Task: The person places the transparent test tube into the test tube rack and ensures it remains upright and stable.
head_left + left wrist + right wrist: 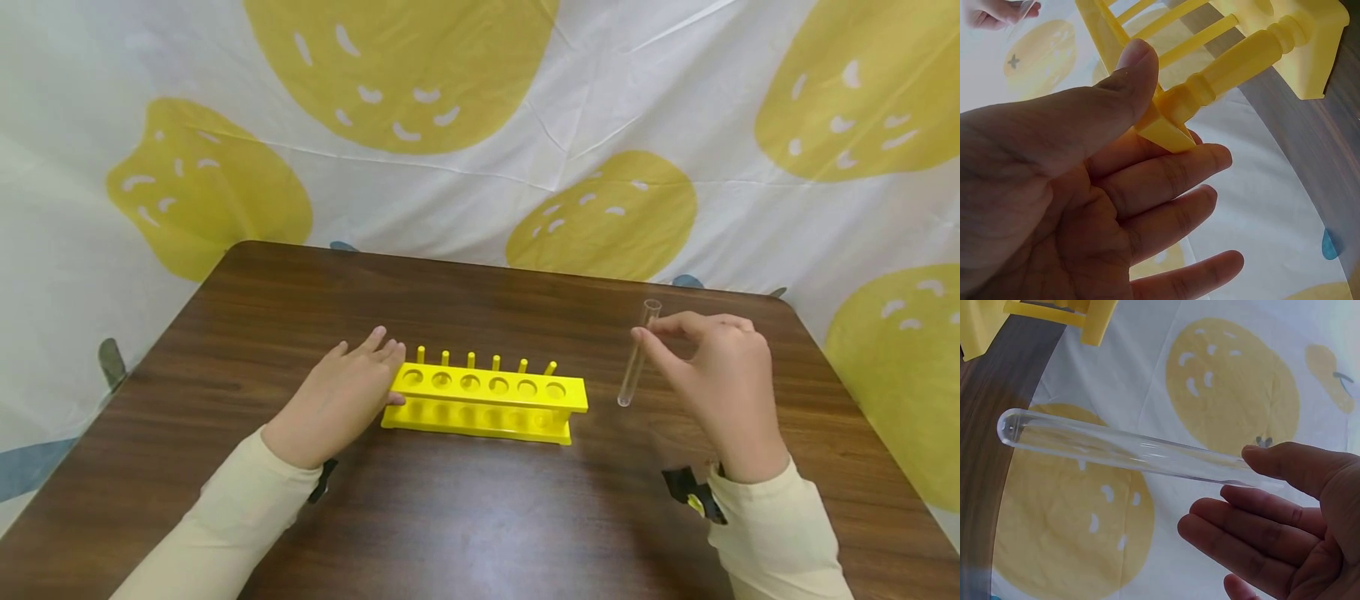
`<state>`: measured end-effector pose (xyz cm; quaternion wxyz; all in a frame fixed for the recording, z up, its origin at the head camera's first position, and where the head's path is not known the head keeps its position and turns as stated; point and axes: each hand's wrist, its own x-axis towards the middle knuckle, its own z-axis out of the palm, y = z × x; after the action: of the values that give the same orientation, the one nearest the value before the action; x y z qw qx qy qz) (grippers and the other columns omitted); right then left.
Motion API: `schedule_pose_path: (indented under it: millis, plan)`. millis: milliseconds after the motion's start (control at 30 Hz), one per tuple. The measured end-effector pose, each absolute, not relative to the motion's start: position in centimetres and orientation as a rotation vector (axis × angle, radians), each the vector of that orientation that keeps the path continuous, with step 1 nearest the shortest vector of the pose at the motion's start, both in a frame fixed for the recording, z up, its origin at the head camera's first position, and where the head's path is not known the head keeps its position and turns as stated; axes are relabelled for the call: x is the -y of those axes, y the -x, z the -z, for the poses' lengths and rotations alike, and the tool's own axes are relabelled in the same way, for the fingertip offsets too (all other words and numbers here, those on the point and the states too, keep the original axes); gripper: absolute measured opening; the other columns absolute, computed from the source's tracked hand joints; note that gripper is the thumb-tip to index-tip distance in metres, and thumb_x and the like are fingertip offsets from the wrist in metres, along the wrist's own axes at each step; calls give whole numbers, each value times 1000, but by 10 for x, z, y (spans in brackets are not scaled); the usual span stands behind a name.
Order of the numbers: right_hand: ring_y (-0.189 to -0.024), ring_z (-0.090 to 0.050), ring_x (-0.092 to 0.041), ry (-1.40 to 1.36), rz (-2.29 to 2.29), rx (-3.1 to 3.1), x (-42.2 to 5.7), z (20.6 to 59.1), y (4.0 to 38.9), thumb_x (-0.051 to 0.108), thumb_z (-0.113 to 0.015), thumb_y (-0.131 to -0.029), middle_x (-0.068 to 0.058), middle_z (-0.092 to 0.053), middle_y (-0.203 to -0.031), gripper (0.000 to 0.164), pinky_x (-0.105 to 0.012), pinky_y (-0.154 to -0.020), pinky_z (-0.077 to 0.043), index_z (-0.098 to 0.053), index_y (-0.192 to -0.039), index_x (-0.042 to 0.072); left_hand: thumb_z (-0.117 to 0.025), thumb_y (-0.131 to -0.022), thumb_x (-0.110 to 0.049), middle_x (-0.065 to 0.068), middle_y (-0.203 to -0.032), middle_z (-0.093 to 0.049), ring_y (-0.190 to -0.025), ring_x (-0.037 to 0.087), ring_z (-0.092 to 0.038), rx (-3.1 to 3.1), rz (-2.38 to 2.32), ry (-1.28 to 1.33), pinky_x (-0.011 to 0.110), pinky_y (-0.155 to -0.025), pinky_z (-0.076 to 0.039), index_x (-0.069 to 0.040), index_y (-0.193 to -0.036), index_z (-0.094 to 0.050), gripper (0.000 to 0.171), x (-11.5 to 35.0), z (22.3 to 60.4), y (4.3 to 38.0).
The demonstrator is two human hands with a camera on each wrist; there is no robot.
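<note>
A yellow test tube rack point(487, 404) stands on the table, a row of round holes along its top bar and a row of pegs behind. My left hand point(345, 392) pinches the top bar's left end between thumb and index finger, the other fingers extended, as the left wrist view shows. To the right of the rack, my right hand point(723, 379) holds a clear glass test tube point(1129, 447) near its open top with thumb and fingertips. The tube leans slightly, its rounded bottom pointing down and toward the rack. No tube shows in the rack's holes.
The brown wooden table point(465, 533) reaches back to a white cloth point(585, 100) printed with big yellow fruit shapes, which hangs behind and at the sides. Dark bands point(693, 493) sit at both wrists, by the cream sleeves.
</note>
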<state>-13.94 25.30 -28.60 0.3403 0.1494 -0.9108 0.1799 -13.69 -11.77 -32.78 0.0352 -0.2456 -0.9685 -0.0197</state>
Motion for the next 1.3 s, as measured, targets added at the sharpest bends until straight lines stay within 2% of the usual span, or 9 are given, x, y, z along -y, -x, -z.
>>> schedule_pose_path:
  millis: [100,200,400,933,1300]
  plan:
    - [-58,-61,-37,-392,-491,2333,-251,284,137,13,-88,-82,-5,-60,-48,19,-58,-87,-46,-81,-91,-2,-76,-93,-11,20,-141,-61,-142,37,-47,2976,63,755,63,-105,-46,6,-140,-59,52,118,328,137]
    - [-67,-66,-40,-385,-521,2305,-249,283,135,12,-88,-82,-11,-71,-63,18,-58,-86,-47,-81,-90,-3,-76,-93,-11,21,-141,-61,-142,37,-47,2977,68,755,63,-106,-45,6,-140,-59,53,118,328,137]
    - [-72,-68,-40,-378,-562,2263,-245,281,132,11,-88,-83,-15,-77,-78,18,-57,-85,-46,-81,-92,-3,-77,-93,-12,20,-141,-61,-142,37,-48,2975,66,754,63,-105,-46,6,-139,-59,53,118,328,137]
    - [-71,-67,-37,-390,-627,2200,-234,278,124,11,-87,-83,-15,-77,-81,18,-50,-88,-46,-80,-92,-3,-76,-94,-11,20,-141,-62,-141,37,-48,2966,53,764,63,-104,-46,6,-139,-60,51,118,327,137]
    - [-79,-67,-34,-388,-690,2166,-230,278,119,9,-89,-81,-15,-77,-80,19,-45,-84,-44,-81,-93,-2,-76,-94,-12,20,-139,-63,-140,37,-50,2955,51,767,63,-103,-47,6,-139,-60,51,117,327,137]
